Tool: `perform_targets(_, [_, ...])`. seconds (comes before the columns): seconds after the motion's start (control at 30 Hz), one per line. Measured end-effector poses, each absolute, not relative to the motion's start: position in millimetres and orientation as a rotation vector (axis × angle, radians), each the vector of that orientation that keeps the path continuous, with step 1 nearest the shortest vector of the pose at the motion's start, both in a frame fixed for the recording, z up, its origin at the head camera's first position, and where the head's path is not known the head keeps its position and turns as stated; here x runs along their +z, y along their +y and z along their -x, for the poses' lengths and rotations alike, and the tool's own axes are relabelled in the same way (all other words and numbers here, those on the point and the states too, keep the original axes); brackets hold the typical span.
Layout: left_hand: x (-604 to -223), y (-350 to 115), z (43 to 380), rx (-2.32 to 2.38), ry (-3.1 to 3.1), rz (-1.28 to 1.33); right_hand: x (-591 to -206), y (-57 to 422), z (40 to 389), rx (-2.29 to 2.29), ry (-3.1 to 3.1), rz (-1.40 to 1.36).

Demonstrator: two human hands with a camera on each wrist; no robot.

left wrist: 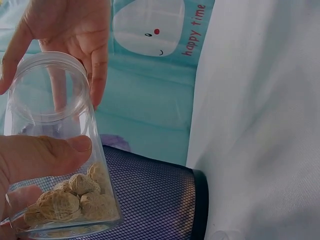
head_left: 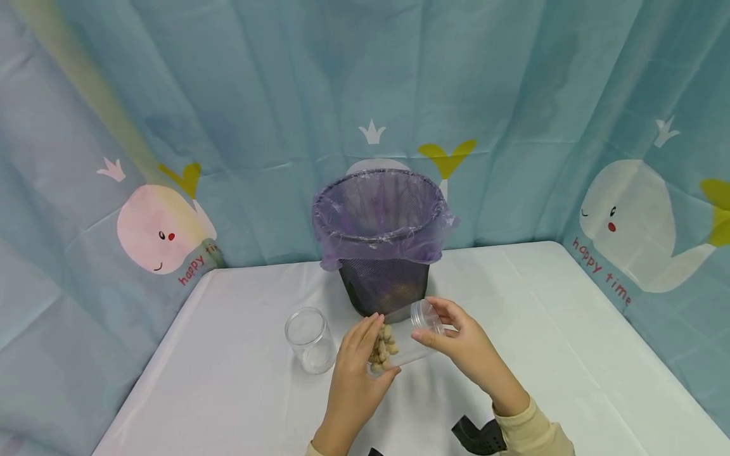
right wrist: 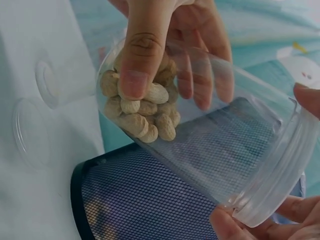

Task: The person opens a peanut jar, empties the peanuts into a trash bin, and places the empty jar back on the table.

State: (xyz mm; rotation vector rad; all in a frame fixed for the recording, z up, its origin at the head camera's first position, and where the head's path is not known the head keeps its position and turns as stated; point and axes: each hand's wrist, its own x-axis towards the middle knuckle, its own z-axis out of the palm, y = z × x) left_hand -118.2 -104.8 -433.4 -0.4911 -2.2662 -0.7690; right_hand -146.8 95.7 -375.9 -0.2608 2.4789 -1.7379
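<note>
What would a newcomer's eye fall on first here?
First, the black mesh wastebasket with its purple liner, near the back of the white table. Then the tilted clear jar of peanuts in front of it, left hand round its base and right hand at its neck.

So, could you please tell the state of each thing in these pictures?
Held jar: tilted; lid on or off unclear.
Peanuts: in their shells, heaped at the held jar's base.
Other jar: upright, empty.
Bin: upright, open-topped.
Purple bag: lining the bin, folded over its rim.
Left grip: around the held jar's base end.
Right grip: on the held jar's mouth end.
</note>
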Motion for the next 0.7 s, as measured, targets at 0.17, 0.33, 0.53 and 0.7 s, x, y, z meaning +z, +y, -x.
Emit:
perform_targets(0.17, [-433.5, -104.7, 118.1, -0.766, -2.262, 0.489, -376.6, 98.0, 147.9, -1.747, 2.454, 0.302])
perform_targets(0.33, [-432.3, -104.7, 119.3, -0.758, -2.258, 0.500, -376.4, 97.1, 149.0, -1.764, 2.467, 0.258])
perform_targets(0.53, [-430.2, -105.2, 119.5, -0.745, -2.262, 0.511, -374.0, 97.3, 149.0, -1.722, 2.506, 0.260])
perform_targets(0.7, [-431.8, -105.2, 117.4, -0.775, -2.287, 0.494, -372.4, 100.2, 146.5, -1.745, 2.433, 0.321])
